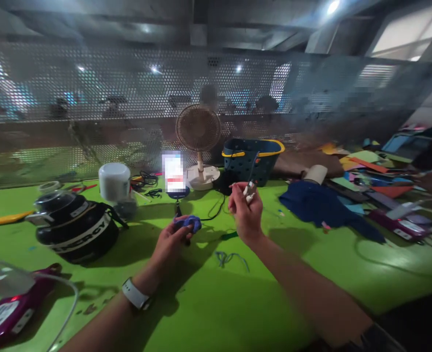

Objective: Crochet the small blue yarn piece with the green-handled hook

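Note:
My left hand [174, 239] is closed on a crumpled blue-purple bundle [189, 224], pinched between thumb and fingers above the green table; its kind is not clear. My right hand [244, 210] is raised a little higher, with its fingers curled around a thin tool with white handle parts [250, 193]. The tool's slim dark end points up, and whether it is a pair of scissors I cannot make out. On the table between and below the hands lie a loose grey cord [232, 259] and a small dark green piece [229, 235].
Behind the hands stand a lit phone [174, 173], a small fan [198, 129] and a dark basket [254, 164] with a yellow handle. At left are a black jug [78, 232], a white tub [114, 181] and a purple power strip [14, 308]. Dark blue cloth [311, 203] and coloured scraps [370, 166] lie right.

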`<state>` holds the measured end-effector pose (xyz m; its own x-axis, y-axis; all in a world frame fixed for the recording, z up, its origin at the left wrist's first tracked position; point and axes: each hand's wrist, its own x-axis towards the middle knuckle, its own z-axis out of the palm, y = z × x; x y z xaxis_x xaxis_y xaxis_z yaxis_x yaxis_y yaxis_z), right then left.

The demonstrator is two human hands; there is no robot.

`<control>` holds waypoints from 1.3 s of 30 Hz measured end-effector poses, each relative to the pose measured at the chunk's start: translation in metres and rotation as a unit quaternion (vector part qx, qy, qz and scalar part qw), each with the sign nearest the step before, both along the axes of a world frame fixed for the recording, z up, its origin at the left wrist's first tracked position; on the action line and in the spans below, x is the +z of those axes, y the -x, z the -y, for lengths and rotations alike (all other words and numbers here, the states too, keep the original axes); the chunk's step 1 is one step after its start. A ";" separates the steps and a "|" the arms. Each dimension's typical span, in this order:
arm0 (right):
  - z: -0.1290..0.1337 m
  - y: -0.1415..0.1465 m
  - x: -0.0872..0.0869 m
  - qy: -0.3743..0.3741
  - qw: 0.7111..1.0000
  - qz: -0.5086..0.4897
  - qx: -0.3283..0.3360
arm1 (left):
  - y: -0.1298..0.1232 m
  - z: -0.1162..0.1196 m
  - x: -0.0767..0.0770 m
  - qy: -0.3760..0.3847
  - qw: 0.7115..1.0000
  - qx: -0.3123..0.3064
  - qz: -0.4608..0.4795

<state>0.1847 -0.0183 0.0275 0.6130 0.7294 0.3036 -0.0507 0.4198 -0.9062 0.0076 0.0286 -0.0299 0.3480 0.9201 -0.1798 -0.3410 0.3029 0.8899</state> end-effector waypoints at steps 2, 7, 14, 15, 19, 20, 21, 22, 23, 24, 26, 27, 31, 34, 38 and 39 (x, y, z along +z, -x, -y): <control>0.000 -0.004 0.004 0.000 1.000 0.018 0.000 | 0.000 0.000 -0.001 -0.005 1.000 -0.002 -0.003; -0.004 0.008 -0.007 0.051 0.990 0.075 0.108 | 0.000 0.005 0.003 -0.040 0.999 -0.020 -0.023; -0.004 0.017 -0.025 0.168 0.953 0.080 0.240 | 0.000 0.014 0.014 -0.106 0.993 -0.040 -0.021; -0.003 0.017 -0.025 0.181 0.947 0.081 0.253 | 0.000 0.014 0.014 -0.109 0.993 -0.032 -0.024; -0.002 0.017 -0.025 0.207 0.936 0.088 0.270 | 0.001 0.009 0.011 -0.118 0.993 -0.005 -0.030; -0.001 0.017 -0.024 0.208 0.935 0.092 0.273 | 0.001 0.008 0.010 -0.118 0.993 -0.002 -0.031; -0.001 0.017 -0.023 0.207 0.934 0.095 0.275 | 0.001 0.008 0.010 -0.117 0.993 0.001 -0.031; -0.001 0.017 -0.022 0.205 0.934 0.098 0.277 | 0.001 0.008 0.011 -0.114 0.993 0.003 -0.030; -0.001 0.018 -0.022 0.203 0.934 0.098 0.278 | 0.001 0.008 0.011 -0.110 0.993 0.004 -0.029; -0.001 0.018 -0.022 0.202 0.934 0.098 0.276 | 0.001 0.009 0.012 -0.105 0.994 0.003 -0.028; -0.002 0.017 -0.025 0.207 0.936 0.093 0.270 | 0.001 0.009 0.012 -0.092 0.995 -0.005 -0.022; -0.002 0.017 -0.026 0.212 0.936 0.090 0.266 | 0.001 0.009 0.013 -0.085 0.996 -0.010 -0.017; -0.005 0.015 -0.031 0.223 0.939 0.081 0.250 | 0.001 0.007 0.011 -0.058 0.998 -0.012 0.002; -0.004 0.016 -0.030 0.217 0.944 0.077 0.238 | 0.001 0.004 0.010 -0.052 0.999 0.007 0.007; -0.003 0.016 -0.029 0.208 0.945 0.076 0.240 | 0.002 0.003 0.011 -0.048 0.999 0.015 0.005; -0.003 0.016 -0.029 0.206 0.946 0.075 0.239 | 0.002 0.003 0.011 -0.046 0.999 0.016 0.005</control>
